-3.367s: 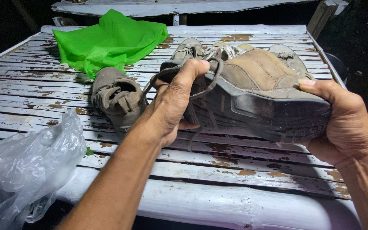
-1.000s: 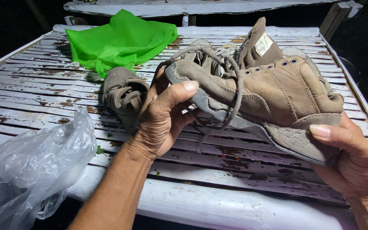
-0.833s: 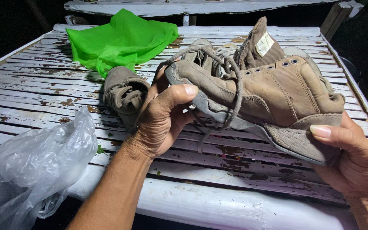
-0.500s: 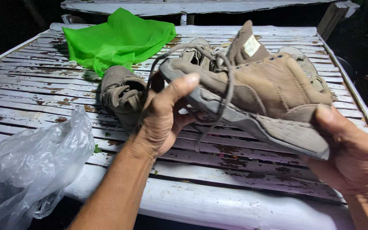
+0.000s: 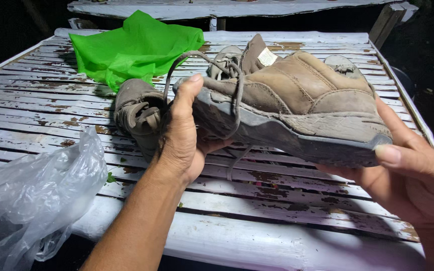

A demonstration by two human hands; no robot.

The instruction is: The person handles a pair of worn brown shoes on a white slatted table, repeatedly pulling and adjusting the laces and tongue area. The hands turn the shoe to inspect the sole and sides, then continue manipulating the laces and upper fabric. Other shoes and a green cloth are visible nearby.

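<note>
Above the white slatted table [image 5: 287, 236], the person's left hand [image 5: 182, 145] grips the toe of a worn tan shoe [image 5: 297, 100] while the right hand [image 5: 413, 175] cups its heel, so it is held level, sole side toward the camera, apart from the second shoe [image 5: 139, 113] lying on the slats.

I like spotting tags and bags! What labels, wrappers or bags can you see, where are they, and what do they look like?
Label: small pale rectangle on the held shoe's tongue.
Green bag: crumpled, far left on the slatted table.
Clear bag: crinkled, near-left table edge.
</note>
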